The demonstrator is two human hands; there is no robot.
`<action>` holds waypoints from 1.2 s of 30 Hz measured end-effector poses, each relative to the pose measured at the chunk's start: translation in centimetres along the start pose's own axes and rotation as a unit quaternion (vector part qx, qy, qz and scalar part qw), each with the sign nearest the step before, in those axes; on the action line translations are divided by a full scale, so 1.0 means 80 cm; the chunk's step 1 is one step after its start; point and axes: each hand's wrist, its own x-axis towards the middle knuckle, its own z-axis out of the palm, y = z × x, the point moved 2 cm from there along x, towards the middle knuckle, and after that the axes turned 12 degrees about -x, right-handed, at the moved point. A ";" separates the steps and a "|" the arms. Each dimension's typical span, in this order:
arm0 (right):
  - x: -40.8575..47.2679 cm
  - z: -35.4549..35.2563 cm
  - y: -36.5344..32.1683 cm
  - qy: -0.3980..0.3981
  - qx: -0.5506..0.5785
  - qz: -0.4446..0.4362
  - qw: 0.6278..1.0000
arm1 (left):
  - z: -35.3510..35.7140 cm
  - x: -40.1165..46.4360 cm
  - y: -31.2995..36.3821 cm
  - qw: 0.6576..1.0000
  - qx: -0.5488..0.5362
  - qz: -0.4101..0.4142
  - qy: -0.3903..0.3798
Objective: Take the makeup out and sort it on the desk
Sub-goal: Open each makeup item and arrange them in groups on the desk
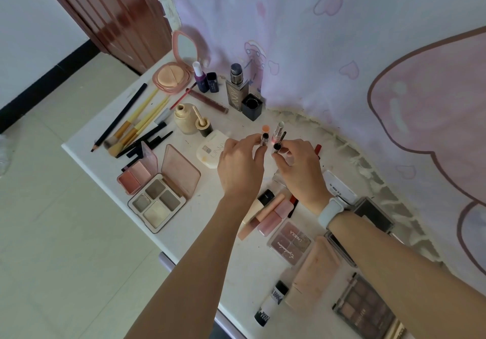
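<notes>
The left hand (240,165) is over the middle of the white counter (92,138) and pinches a small dark tube (264,138) between thumb and fingertips; the right hand (299,170), with a pale band on the wrist, holds a thin black stick (278,144) in curled fingers just beside it; the two hands are close together, almost touching. Just behind the fingers stand an orange-topped lipstick (266,128) and a silver-pink lipstick (278,129), upright on the counter; I cannot tell if either hand touches them.

The other makeup lies around the hands; on the left are a black pencil (119,116) and some brushes with yellow handles (139,120), side by side; nearer the front edge an open blush case (135,176) and an open grey shadow palette (156,203) touch each other. At the back stand an open pink compact with mirror (175,72), a purple bottle (200,76), a tall foundation bottle (236,88) and a black square cap (252,105); a beige bottle (185,117) is open, its applicator just beside it. Under the forearms several pink lip gloss tubes (268,213) lie together; to the right are a mauve palette (290,240), a brown palette (364,309) and a black-and-white tube (269,303). A pink blanket (342,62) with hearts lies along the far side of the counter.
</notes>
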 end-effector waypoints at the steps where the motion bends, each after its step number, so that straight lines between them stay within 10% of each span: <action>1: 0.000 0.000 0.000 -0.002 -0.003 -0.003 1.000 | 0.000 0.000 0.000 1.000 0.000 0.000 0.001; 15: -0.010 -0.012 0.007 -0.013 0.010 0.026 1.000 | -0.003 0.002 -0.004 1.000 0.003 0.012 -0.022; 23: -0.039 -0.024 0.015 -0.079 -0.208 -0.068 0.972 | -0.026 -0.048 -0.007 0.998 -0.049 0.028 0.028; 31: -0.037 -0.031 0.011 -0.101 -0.190 -0.054 0.975 | -0.047 -0.099 -0.014 0.983 -0.155 -0.086 0.039; 36: -0.067 -0.055 -0.015 -0.088 0.004 -0.044 0.995 | -0.056 -0.107 -0.013 0.883 -0.372 -0.285 -0.029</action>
